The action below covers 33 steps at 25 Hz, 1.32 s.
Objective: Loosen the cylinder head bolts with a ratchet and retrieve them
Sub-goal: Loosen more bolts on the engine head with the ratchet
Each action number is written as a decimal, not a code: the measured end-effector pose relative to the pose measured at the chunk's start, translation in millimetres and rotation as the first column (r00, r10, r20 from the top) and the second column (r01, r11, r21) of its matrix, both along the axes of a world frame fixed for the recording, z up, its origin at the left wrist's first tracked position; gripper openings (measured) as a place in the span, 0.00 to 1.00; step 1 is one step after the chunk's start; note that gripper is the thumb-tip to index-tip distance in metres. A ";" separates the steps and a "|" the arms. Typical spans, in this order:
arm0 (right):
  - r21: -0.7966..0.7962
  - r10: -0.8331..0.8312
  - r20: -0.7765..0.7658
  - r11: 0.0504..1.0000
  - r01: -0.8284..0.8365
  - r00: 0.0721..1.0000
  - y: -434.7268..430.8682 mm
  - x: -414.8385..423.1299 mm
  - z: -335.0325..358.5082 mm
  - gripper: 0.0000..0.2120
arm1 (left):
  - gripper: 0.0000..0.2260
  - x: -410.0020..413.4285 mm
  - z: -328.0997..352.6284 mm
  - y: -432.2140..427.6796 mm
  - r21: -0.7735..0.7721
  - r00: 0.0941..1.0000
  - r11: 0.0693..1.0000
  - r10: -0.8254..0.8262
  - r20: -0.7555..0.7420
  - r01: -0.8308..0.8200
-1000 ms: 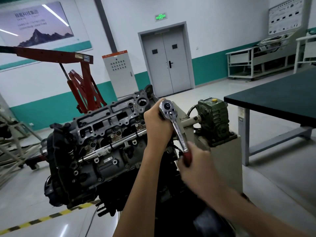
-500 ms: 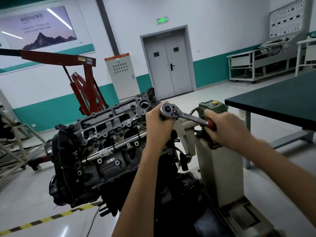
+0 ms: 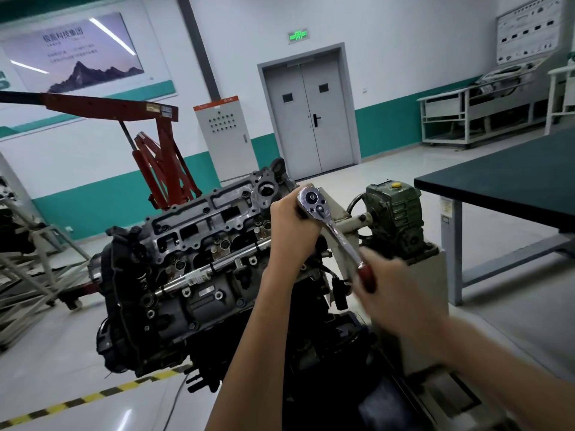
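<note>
A grey engine with its cylinder head (image 3: pixel 202 225) exposed sits tilted on a stand in the middle of the view. A chrome ratchet (image 3: pixel 329 222) with a dark red handle stands over the head's right end. My left hand (image 3: pixel 292 228) grips the ratchet just under its round head and hides the socket and the bolt beneath. My right hand (image 3: pixel 395 290), blurred by motion, holds the red handle, which points down and to the right. No loose bolt shows.
A green gearbox (image 3: pixel 395 216) with a yellow cap tops the engine stand at the right. A dark green workbench (image 3: pixel 504 188) stands further right. A red engine crane (image 3: pixel 155 157) rises behind the engine. Yellow-black tape (image 3: pixel 93 396) crosses the floor.
My right hand has swung the ratchet handle back down from pointing right to pointing down-right, much as it was a second ago. My left hand stays on the ratchet head.
</note>
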State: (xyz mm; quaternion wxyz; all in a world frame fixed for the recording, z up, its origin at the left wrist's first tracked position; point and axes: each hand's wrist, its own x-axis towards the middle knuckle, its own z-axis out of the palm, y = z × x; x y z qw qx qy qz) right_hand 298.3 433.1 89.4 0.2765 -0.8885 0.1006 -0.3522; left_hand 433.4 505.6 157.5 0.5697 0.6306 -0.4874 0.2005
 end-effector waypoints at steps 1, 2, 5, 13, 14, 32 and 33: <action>-0.143 -0.049 -0.062 0.989 0.039 0.997 -27.6 -4.8 14.6 0.06 | 0.22 0.3 0.7 -0.7 0.009 1.000 1.000 -0.005 0.001 0.005; -0.280 -0.104 -0.090 0.957 0.075 0.991 -50.6 -7.2 32.3 0.07 | 0.22 -0.1 0.6 -1.0 0.010 1.000 1.000 -0.013 -0.006 0.014; -0.412 -0.139 -0.073 0.906 0.097 0.988 -72.6 -5.7 54.5 0.08 | 0.22 -2.3 -1.0 -1.1 -0.018 0.999 0.999 -0.038 -0.021 0.038; 0.363 -0.037 0.281 0.929 -0.070 0.959 78.4 24.8 -12.8 0.13 | 0.23 4.1 -4.6 -3.5 -0.056 0.998 0.998 -0.025 -0.060 0.022; 0.359 -0.023 0.271 0.930 -0.079 0.962 76.3 22.9 -12.0 0.14 | 0.23 4.7 -3.6 -2.2 -0.031 0.998 0.999 -0.017 -0.055 0.015; 0.200 -0.072 0.196 0.979 0.032 0.978 45.6 15.4 -13.7 0.14 | 0.19 -1.5 -5.8 -3.0 -0.070 1.000 0.998 0.002 -0.012 -0.003; 0.152 -0.036 0.134 0.988 0.015 0.990 34.8 10.4 -12.0 0.11 | 0.20 -1.8 -4.9 -2.3 -0.067 1.000 0.998 -0.010 -0.009 0.009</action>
